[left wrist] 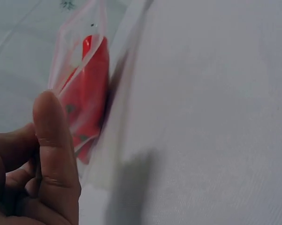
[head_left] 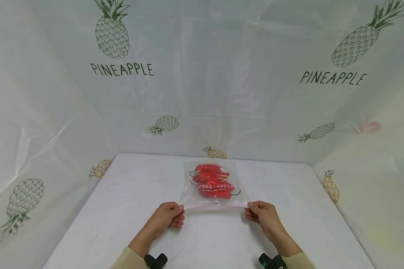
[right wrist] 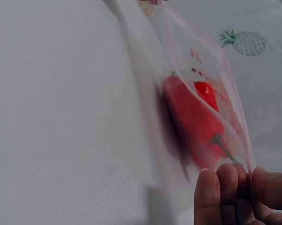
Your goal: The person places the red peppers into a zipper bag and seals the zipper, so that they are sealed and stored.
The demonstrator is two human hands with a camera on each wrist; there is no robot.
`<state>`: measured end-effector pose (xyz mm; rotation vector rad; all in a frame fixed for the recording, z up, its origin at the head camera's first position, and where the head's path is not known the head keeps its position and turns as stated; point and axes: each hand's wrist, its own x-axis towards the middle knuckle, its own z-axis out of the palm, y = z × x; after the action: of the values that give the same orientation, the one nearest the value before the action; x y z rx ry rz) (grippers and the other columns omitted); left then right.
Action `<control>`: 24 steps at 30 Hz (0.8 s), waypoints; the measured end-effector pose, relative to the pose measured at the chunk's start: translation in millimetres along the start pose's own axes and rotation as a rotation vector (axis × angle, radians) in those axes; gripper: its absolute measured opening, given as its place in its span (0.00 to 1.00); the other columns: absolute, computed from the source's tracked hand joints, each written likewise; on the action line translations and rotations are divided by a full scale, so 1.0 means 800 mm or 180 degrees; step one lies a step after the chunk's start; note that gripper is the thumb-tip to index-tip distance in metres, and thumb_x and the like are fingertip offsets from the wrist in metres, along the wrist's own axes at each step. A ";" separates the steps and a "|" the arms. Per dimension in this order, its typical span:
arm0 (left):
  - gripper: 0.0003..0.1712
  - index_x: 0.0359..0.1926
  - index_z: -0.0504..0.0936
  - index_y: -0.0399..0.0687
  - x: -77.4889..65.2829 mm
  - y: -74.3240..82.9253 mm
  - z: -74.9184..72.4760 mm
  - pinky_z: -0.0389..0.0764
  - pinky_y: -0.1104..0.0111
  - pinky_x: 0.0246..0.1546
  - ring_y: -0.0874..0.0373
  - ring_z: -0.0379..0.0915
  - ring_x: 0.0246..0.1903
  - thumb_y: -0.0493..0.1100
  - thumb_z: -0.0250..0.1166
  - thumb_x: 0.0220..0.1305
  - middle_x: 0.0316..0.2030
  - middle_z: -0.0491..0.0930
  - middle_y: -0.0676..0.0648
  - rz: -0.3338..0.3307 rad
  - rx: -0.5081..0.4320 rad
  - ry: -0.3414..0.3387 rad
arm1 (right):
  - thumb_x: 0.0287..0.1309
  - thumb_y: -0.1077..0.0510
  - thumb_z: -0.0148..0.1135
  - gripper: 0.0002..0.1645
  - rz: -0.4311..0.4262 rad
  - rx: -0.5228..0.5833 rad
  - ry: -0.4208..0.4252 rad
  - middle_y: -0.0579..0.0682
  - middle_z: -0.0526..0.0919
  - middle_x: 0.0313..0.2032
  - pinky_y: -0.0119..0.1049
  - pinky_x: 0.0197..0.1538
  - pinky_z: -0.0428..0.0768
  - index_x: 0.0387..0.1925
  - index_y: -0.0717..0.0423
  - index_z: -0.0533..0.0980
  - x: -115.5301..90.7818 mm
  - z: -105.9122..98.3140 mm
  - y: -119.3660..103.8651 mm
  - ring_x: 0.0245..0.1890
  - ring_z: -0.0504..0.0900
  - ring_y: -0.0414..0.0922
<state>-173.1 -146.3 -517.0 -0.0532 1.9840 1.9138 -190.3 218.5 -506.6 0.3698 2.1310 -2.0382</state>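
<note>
A clear zip bag (head_left: 185,190) with a pink-edged mouth and printed lettering lies on the table, its mouth towards me. Inside are several red chili peppers (head_left: 210,175) with green stems, stacked crosswise. My left hand (head_left: 166,216) pinches the left corner of the mouth between thumb and fingers. At the opposite corner, my right hand (head_left: 264,216) pinches the pink edge (right wrist: 248,145) in the same way. In the right wrist view the two sides of the mouth stand apart along the middle, with peppers (right wrist: 192,115) showing behind them.
The white table (head_left: 134,175) has rounded far corners. A pale sheet printed with pineapples (head_left: 112,37) hangs behind it and along both sides. Dark wrist-worn devices (head_left: 156,260) sit at both sleeves, and a blurred reddish patch (head_left: 370,127) shows through the sheet at right.
</note>
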 end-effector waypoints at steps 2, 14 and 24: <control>0.19 0.43 0.77 0.29 0.000 0.001 0.002 0.88 0.71 0.30 0.62 0.79 0.26 0.45 0.58 0.81 0.30 0.80 0.47 0.0030 -0.0027 0.0000 | 0.77 0.62 0.59 0.12 0.0000 0.0007 -0.0006 0.58 0.87 0.36 0.36 0.41 0.91 0.47 0.73 0.78 0.001 -0.001 0.001 0.34 0.87 0.46; 0.15 0.36 0.75 0.34 0.002 0.004 0.012 0.73 0.72 0.23 0.59 0.67 0.23 0.40 0.55 0.81 0.24 0.72 0.49 0.0183 0.0287 0.0379 | 0.77 0.62 0.58 0.13 0.0052 0.0052 -0.0044 0.58 0.87 0.36 0.38 0.41 0.91 0.48 0.73 0.78 0.009 -0.010 0.006 0.34 0.87 0.47; 0.16 0.35 0.78 0.29 0.008 -0.001 0.008 0.77 0.73 0.21 0.61 0.70 0.21 0.41 0.58 0.76 0.22 0.75 0.51 0.0243 0.0312 0.0366 | 0.77 0.61 0.59 0.15 0.0042 0.0031 -0.0003 0.58 0.86 0.37 0.37 0.42 0.91 0.49 0.74 0.77 0.014 -0.009 0.003 0.35 0.86 0.46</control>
<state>-177.5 -138.9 -519.5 -0.0633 2.1826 1.8957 -200.0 226.8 -512.0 0.3834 2.1133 -2.0417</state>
